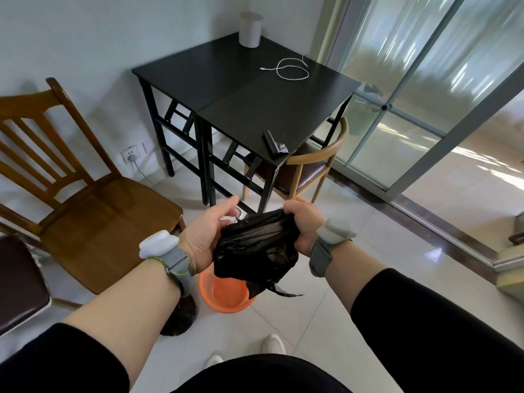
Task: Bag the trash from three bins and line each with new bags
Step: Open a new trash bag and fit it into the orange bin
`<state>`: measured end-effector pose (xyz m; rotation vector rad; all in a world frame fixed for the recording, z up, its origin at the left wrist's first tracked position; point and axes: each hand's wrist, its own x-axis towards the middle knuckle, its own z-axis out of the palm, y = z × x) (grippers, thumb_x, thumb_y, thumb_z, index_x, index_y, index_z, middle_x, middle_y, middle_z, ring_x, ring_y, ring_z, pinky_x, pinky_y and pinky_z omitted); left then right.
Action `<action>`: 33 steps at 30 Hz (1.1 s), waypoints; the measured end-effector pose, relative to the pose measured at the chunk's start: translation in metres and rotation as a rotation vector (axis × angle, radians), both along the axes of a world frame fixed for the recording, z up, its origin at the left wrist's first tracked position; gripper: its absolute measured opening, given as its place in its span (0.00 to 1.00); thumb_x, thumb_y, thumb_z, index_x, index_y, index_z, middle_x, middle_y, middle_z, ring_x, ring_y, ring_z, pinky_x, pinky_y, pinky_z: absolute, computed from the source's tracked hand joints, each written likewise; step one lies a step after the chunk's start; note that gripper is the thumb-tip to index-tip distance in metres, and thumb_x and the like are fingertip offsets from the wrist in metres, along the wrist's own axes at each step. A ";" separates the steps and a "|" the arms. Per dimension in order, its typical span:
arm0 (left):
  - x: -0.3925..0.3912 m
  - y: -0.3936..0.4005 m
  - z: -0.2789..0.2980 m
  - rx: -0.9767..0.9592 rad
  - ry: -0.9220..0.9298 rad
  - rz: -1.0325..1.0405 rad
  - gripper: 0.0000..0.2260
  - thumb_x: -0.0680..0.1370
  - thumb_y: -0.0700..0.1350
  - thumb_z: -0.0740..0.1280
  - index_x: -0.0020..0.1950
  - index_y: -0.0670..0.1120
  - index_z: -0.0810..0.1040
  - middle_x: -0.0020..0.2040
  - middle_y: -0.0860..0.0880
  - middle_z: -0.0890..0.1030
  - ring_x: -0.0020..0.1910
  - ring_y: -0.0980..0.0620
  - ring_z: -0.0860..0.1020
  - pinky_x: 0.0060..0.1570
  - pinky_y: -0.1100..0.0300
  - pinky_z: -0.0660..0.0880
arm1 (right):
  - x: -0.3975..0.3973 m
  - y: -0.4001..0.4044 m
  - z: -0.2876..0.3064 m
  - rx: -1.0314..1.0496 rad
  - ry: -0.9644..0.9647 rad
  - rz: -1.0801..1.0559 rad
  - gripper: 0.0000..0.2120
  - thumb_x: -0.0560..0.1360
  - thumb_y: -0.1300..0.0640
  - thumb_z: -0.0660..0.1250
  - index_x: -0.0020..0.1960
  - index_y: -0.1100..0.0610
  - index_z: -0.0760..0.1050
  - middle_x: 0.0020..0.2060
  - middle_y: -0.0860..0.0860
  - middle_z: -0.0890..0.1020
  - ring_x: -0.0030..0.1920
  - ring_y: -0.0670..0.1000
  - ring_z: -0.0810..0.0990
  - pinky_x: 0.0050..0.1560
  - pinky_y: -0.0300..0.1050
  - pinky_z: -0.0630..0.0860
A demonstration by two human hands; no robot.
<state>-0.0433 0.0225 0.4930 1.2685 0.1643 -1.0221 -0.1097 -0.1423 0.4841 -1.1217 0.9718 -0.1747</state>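
Observation:
I hold a thin black trash bag in the air between both hands, above an orange bin on the floor. My right hand is fisted around the bag's upper right edge. My left hand grips its left side with thumb and fingers partly spread. The bag hangs crumpled, its bottom tail dangling over the bin's right rim. A filled, dark trash bag sits on the floor left of the bin, partly hidden by my left forearm. A roll of black bags lies on the table's near corner.
A black table stands ahead with a white cylindrical bin and a white cable on it. A wooden chair is at left, another chair under the table at right. Glass sliding doors run along the right.

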 end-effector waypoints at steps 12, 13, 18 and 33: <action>0.031 0.021 0.001 -0.205 0.211 0.345 0.14 0.76 0.54 0.66 0.41 0.44 0.72 0.35 0.46 0.74 0.37 0.45 0.77 0.50 0.51 0.74 | -0.018 -0.021 0.010 -0.086 0.217 0.818 0.14 0.67 0.53 0.76 0.50 0.57 0.79 0.45 0.54 0.85 0.48 0.55 0.84 0.52 0.48 0.79; 0.031 0.021 0.002 -0.238 0.208 0.360 0.11 0.76 0.51 0.66 0.40 0.44 0.73 0.36 0.46 0.74 0.38 0.46 0.76 0.50 0.51 0.74 | -0.019 -0.019 0.008 -0.194 0.333 0.939 0.15 0.66 0.54 0.77 0.50 0.58 0.81 0.46 0.53 0.85 0.49 0.55 0.84 0.54 0.48 0.79; 0.018 0.015 -0.012 -0.001 0.012 0.167 0.20 0.70 0.22 0.59 0.54 0.42 0.71 0.48 0.42 0.76 0.45 0.43 0.76 0.42 0.52 0.74 | -0.016 -0.014 -0.004 -0.319 0.425 0.621 0.13 0.77 0.58 0.63 0.59 0.62 0.77 0.54 0.60 0.81 0.51 0.58 0.80 0.56 0.56 0.78; 0.008 0.012 -0.037 0.163 0.089 0.346 0.09 0.84 0.45 0.54 0.50 0.43 0.72 0.42 0.44 0.77 0.36 0.46 0.76 0.22 0.56 0.78 | -0.022 -0.019 0.002 0.130 0.216 0.531 0.17 0.69 0.73 0.67 0.57 0.66 0.78 0.52 0.62 0.83 0.52 0.60 0.82 0.54 0.51 0.79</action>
